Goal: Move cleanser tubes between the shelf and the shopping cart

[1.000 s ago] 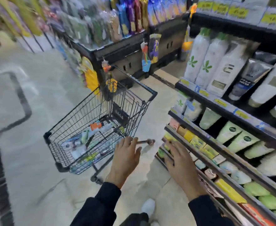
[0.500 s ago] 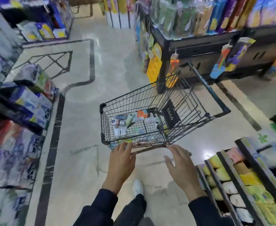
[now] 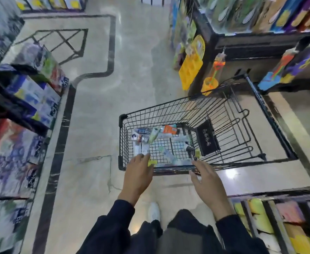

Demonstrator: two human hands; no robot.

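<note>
**Both hands now reaching into the cart**

Several cleanser tubes [image 3: 151, 139] are lying in a loose heap on the floor of the shopping cart [image 3: 168, 168]. You are bringing your left hand [image 3: 138, 176] over the cart's near rim, fingers straight and empty, above the heap's near edge; your right hand [image 3: 206, 182] is reaching beside it, spread and empty. A second ago you were facing the shelf [image 3: 271, 224]; now you are turning to the cart, likely to pick tubes for restocking.

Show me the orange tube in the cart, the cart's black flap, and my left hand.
orange tube [image 3: 170, 129], head view, on its orange body.
black flap [image 3: 207, 139], head view, middle of the panel.
left hand [image 3: 138, 177], head view, back of the hand.
</note>
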